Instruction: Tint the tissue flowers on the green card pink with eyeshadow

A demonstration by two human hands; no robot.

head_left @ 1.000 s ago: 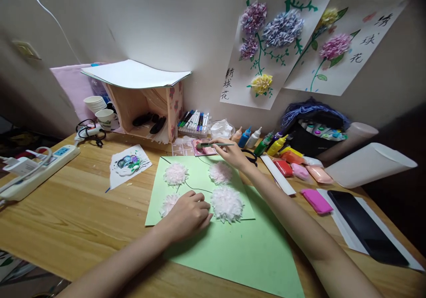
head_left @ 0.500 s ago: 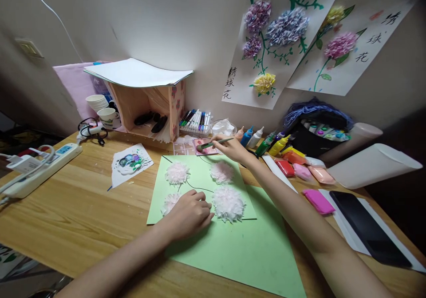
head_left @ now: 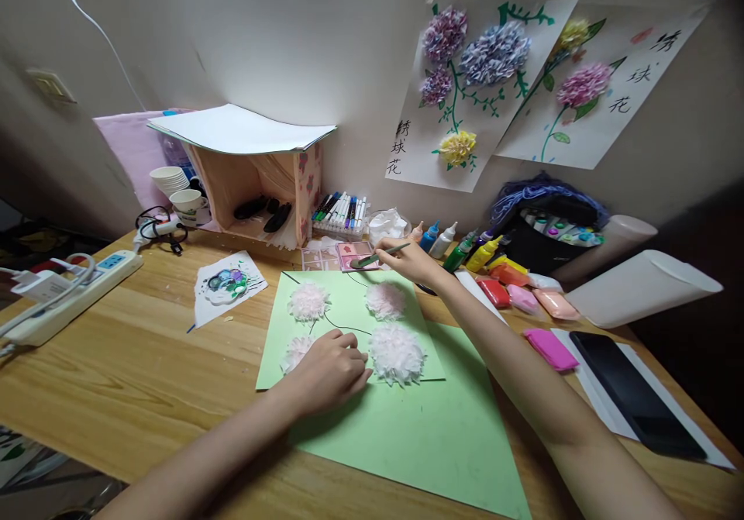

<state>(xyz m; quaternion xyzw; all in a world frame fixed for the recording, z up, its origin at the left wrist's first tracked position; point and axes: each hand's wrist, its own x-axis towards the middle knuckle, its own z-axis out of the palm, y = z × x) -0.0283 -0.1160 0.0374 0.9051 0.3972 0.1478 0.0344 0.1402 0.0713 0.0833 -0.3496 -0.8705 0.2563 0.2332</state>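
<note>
My right hand (head_left: 410, 260) pinches a thin green-handled brush (head_left: 380, 255), its tip over a pink makeup palette (head_left: 338, 256) at the far edge of the green paper (head_left: 407, 419). My left hand (head_left: 328, 369) rests with fingers curled loosely on the green paper, pressing it down between a small pale pink tissue flower (head_left: 294, 349) and a larger one (head_left: 397, 352). Two more pink tissue flowers (head_left: 308, 301) lie further back, joined by thin black drawn stems.
A row of paint bottles (head_left: 459, 250) and clay packs (head_left: 523, 297) stand to the right, with a dark phone (head_left: 633, 404). A marker set (head_left: 340, 214), wooden shelf box (head_left: 256, 187), paint-smeared paper (head_left: 226, 284) and power strip (head_left: 70, 291) lie at the back and left.
The brush tip has moved slightly right and tilted up over the palette. My left hand has stayed on the paper.
</note>
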